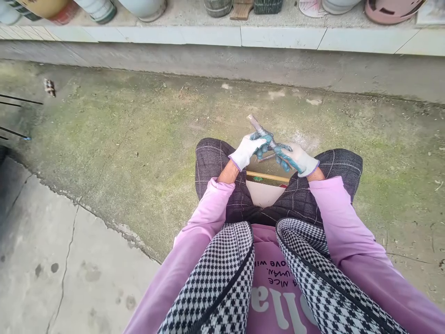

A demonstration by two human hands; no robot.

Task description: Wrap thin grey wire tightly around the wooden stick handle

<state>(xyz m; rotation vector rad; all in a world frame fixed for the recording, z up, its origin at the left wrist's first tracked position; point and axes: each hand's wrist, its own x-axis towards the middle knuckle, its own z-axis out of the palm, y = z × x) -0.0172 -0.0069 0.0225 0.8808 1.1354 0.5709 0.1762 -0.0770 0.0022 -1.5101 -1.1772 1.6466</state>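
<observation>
In front of my knees I hold a short wooden stick [256,123] at a slant, its middle wound with something grey, perhaps cord or wire. My left hand [251,147], in a white glove with blue-green coated fingers, closes around the wrapped part. Lower on the same piece, my right hand [294,157], gloved alike, grips near the end, which its fingers hide. A thin brown piece [267,157] shows between the hands; whether it joins the stick I cannot tell. Both hands are above the ground, between my bent legs.
A tiled ledge [212,37] runs across the back, with several pots, including a pink pot [385,11]. Mossy concrete [139,120] surrounds me. Thin black rods [21,99] reach in from the left. A pale board-like surface [264,192] and yellowish bar [267,176] lie between my legs.
</observation>
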